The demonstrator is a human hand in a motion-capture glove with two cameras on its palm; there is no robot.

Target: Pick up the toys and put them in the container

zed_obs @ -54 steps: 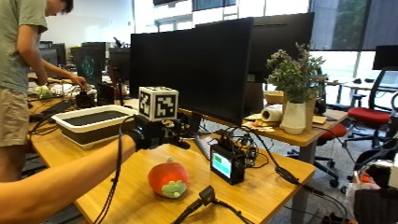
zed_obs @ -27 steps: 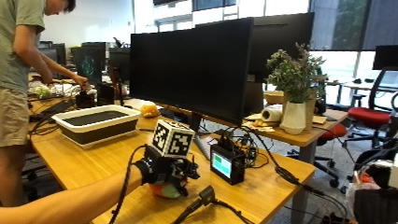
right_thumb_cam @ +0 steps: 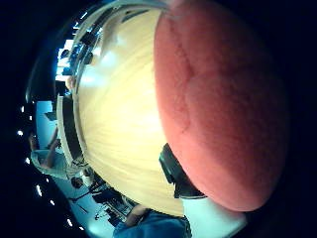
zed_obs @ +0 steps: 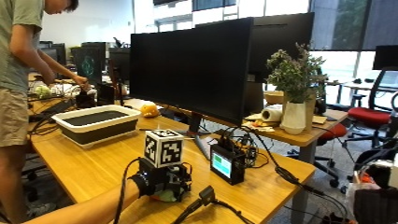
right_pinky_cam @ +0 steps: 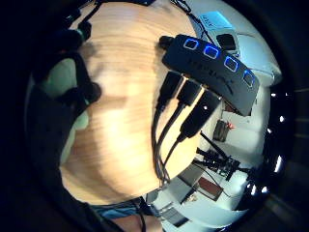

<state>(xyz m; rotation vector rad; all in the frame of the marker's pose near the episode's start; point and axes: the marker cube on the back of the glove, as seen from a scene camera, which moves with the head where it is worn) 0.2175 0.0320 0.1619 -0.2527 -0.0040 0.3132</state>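
Note:
A round red toy with a green patch [zed_obs: 165, 196] lies on the wooden table [zed_obs: 81, 163] near its front edge. My gloved right hand [zed_obs: 163, 179] sits on top of it, fingers curled down around its sides. Its red surface [right_thumb_cam: 223, 99] fills much of the thumb side palm view. In the little finger side view, black fingers [right_pinky_cam: 72, 92] lie over the green part [right_pinky_cam: 60, 79]. The container [zed_obs: 96, 122], a white-rimmed tub with dark walls, stands further back on the left. A small yellow toy [zed_obs: 148, 109] lies behind it by the monitor.
A black USB hub [right_pinky_cam: 210, 72] with several plugged cables lies right beside the toy. A small box with a lit screen [zed_obs: 225, 164] and tangled wires stands to the right. A large monitor [zed_obs: 205, 65] rises behind. A person stands at the far left.
My hand has come forward from near the container, dropped onto the red toy and now covers it.

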